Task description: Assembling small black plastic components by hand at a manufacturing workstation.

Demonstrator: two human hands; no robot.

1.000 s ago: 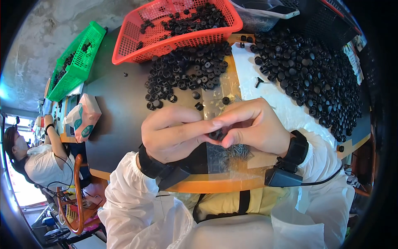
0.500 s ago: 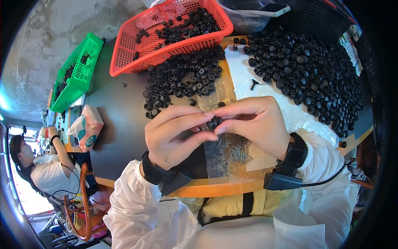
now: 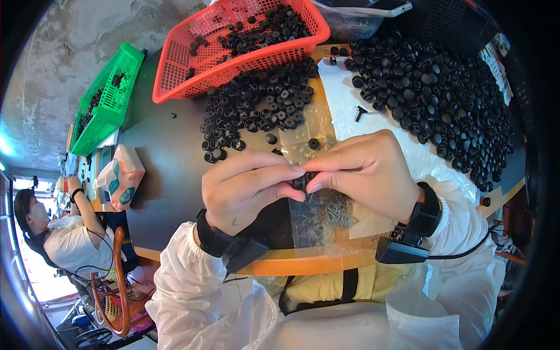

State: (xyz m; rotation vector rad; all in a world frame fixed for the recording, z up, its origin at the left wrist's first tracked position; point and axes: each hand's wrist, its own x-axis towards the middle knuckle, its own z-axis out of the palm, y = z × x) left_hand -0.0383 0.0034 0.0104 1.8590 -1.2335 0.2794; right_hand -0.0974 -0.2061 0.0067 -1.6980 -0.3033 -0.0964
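Observation:
Between my fingertips is a small black plastic cap [image 3: 300, 183], partly covered by the fingers. My left hand [image 3: 248, 184] pinches it from one side, and my right hand [image 3: 361, 166] pinches it from the other. Under and just right of the cap, a heap of small metal screws [image 3: 337, 214] lies on clear plastic sheeting. Just beyond my hands sit a loose black cap [image 3: 313, 143] and another black piece [image 3: 270, 139]. Farther off spreads a pile of black ring-shaped parts [image 3: 256, 105].
A red basket [image 3: 204, 87] of black parts stands at the back, beside a clear tub [image 3: 350, 23]. A large pile of black caps [image 3: 426, 93] covers the right side. Leftward are a tissue pack [image 3: 129, 175], a green basket [image 3: 111, 116] and a seated person [image 3: 76, 239].
Both hands still pinch the cap, with the fingers slightly shifted around it. My right hand has risen a little, and more of the black piece beyond the hands shows.

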